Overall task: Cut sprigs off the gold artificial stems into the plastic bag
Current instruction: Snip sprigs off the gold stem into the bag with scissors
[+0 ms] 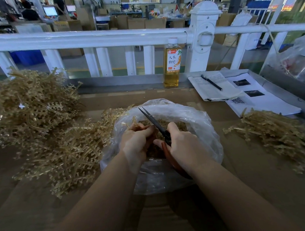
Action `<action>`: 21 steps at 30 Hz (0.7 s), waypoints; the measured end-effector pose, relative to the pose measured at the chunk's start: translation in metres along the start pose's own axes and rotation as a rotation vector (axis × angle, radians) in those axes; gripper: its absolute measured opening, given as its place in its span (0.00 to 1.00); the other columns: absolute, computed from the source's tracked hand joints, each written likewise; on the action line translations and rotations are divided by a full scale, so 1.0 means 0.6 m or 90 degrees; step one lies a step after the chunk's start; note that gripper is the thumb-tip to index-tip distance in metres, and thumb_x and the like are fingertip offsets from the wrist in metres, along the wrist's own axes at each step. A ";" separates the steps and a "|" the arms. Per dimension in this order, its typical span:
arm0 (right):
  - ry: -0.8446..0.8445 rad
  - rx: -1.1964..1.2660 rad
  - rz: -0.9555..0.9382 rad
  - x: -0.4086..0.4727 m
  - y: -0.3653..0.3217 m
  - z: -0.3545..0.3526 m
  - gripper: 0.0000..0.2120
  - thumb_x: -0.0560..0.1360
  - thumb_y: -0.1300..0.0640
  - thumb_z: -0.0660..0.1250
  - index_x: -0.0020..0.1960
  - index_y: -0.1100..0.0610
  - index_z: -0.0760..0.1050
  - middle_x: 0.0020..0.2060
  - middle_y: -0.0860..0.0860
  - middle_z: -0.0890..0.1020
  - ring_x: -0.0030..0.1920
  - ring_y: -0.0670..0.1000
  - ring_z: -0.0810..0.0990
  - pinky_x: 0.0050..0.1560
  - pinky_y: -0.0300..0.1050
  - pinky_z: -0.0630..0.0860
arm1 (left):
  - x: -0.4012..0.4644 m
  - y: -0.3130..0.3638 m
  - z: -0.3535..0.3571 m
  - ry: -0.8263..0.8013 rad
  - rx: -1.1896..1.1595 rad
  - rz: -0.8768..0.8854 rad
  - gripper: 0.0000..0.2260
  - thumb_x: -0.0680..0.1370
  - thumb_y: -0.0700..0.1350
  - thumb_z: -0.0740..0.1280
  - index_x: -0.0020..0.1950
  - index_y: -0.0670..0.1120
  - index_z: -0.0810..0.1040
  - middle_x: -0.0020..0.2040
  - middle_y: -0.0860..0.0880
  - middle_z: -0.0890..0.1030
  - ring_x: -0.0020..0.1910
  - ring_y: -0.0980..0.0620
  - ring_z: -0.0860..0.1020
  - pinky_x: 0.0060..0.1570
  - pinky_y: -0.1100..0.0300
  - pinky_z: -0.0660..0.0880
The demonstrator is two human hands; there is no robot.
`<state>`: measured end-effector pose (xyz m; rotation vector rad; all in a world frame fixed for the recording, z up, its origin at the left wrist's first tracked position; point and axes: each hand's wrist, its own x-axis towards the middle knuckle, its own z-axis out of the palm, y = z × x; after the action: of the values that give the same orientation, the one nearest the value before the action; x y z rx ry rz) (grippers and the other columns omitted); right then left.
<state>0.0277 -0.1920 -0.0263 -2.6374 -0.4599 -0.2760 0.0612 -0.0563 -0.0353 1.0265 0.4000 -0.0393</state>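
A clear plastic bag [193, 116] lies open on the brown table, with gold cut sprigs [180, 125] inside it. Over the bag, my left hand [135, 141] grips a gold stem [133, 123] whose tips stick out past the fingers. My right hand [184, 145] holds scissors [155, 122] with red-brown handles, the dark blades pointing up and left, slightly parted. A large pile of gold stems [40, 126] lies to the left of the bag. A smaller gold pile [275, 132] lies to the right.
A bottle of amber drink [171, 67] stands at the table's back edge before a white railing [88, 37]. A notebook with a black pen [211, 83] and printed sheets [259, 99] lie at the back right. Another plastic bag [301, 59] sits far right.
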 end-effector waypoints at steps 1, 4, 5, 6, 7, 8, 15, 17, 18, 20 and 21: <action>-0.002 0.001 0.001 0.001 0.000 0.000 0.15 0.78 0.40 0.59 0.49 0.49 0.59 0.33 0.46 0.74 0.34 0.48 0.74 0.31 0.39 0.65 | 0.001 0.000 0.000 0.003 0.002 0.001 0.11 0.74 0.30 0.67 0.38 0.42 0.70 0.37 0.43 0.79 0.36 0.49 0.81 0.31 0.59 0.79; -0.001 0.005 0.002 0.001 0.002 0.001 0.15 0.78 0.40 0.59 0.49 0.49 0.59 0.33 0.45 0.72 0.34 0.48 0.73 0.31 0.39 0.63 | -0.001 0.000 0.001 0.014 0.012 -0.001 0.10 0.74 0.31 0.67 0.38 0.43 0.70 0.35 0.44 0.80 0.34 0.49 0.81 0.30 0.60 0.79; 0.002 0.003 0.003 0.000 0.003 0.001 0.15 0.78 0.40 0.60 0.49 0.49 0.59 0.33 0.45 0.72 0.34 0.48 0.72 0.32 0.40 0.63 | 0.000 -0.001 0.000 0.014 0.014 0.001 0.10 0.74 0.32 0.68 0.38 0.43 0.71 0.34 0.44 0.80 0.33 0.50 0.81 0.30 0.60 0.79; 0.007 0.002 0.005 -0.001 0.004 0.001 0.16 0.78 0.39 0.60 0.49 0.49 0.60 0.33 0.44 0.72 0.34 0.47 0.72 0.32 0.40 0.62 | -0.003 0.000 0.001 0.008 0.008 0.001 0.08 0.75 0.33 0.67 0.39 0.42 0.72 0.34 0.45 0.80 0.32 0.51 0.82 0.30 0.61 0.79; 0.015 0.003 0.009 -0.003 0.005 0.001 0.16 0.77 0.38 0.60 0.50 0.49 0.61 0.33 0.44 0.72 0.34 0.47 0.71 0.31 0.38 0.61 | -0.002 0.000 -0.001 -0.010 -0.009 -0.005 0.04 0.76 0.35 0.66 0.42 0.41 0.74 0.35 0.44 0.81 0.32 0.51 0.82 0.31 0.61 0.79; 0.026 0.009 0.012 -0.005 0.006 0.000 0.16 0.76 0.38 0.61 0.50 0.49 0.62 0.34 0.43 0.72 0.34 0.46 0.71 0.30 0.35 0.61 | -0.005 0.002 -0.001 -0.025 -0.043 -0.015 0.01 0.77 0.36 0.65 0.46 0.39 0.75 0.38 0.43 0.82 0.35 0.50 0.83 0.33 0.59 0.81; 0.097 0.048 -0.009 -0.028 0.007 0.006 0.16 0.74 0.37 0.64 0.47 0.46 0.63 0.33 0.43 0.73 0.33 0.41 0.71 0.31 0.31 0.61 | -0.007 0.002 -0.007 -0.028 -0.112 -0.013 0.15 0.82 0.48 0.58 0.56 0.38 0.76 0.49 0.42 0.82 0.47 0.47 0.82 0.46 0.56 0.80; 0.097 0.039 -0.016 -0.031 0.006 0.008 0.16 0.73 0.36 0.64 0.48 0.47 0.65 0.35 0.44 0.75 0.35 0.43 0.73 0.32 0.32 0.62 | -0.011 0.005 -0.006 -0.043 -0.120 -0.018 0.16 0.82 0.49 0.58 0.55 0.39 0.78 0.47 0.43 0.82 0.46 0.48 0.82 0.47 0.56 0.80; 0.093 0.033 -0.018 -0.031 0.006 0.008 0.17 0.73 0.36 0.64 0.49 0.48 0.66 0.36 0.44 0.76 0.36 0.44 0.74 0.32 0.33 0.63 | -0.013 0.007 -0.007 -0.060 -0.143 -0.024 0.15 0.82 0.48 0.57 0.56 0.39 0.78 0.47 0.43 0.82 0.47 0.47 0.81 0.49 0.55 0.79; 0.082 0.023 -0.015 -0.030 0.005 0.007 0.17 0.74 0.36 0.63 0.50 0.48 0.66 0.37 0.45 0.77 0.37 0.45 0.75 0.33 0.34 0.65 | -0.019 0.013 -0.012 -0.104 -0.190 -0.048 0.12 0.80 0.41 0.56 0.57 0.39 0.76 0.48 0.42 0.80 0.48 0.45 0.79 0.56 0.51 0.76; 0.079 0.022 -0.013 -0.028 0.005 0.007 0.18 0.74 0.36 0.63 0.51 0.49 0.67 0.38 0.45 0.78 0.38 0.46 0.76 0.34 0.36 0.67 | -0.021 0.013 -0.014 -0.118 -0.202 -0.063 0.13 0.78 0.38 0.55 0.58 0.38 0.75 0.49 0.41 0.79 0.49 0.44 0.78 0.58 0.51 0.75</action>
<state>0.0134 -0.1971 -0.0355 -2.5648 -0.4463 -0.4319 0.0487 -0.0470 -0.0281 0.6836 0.2771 -0.1544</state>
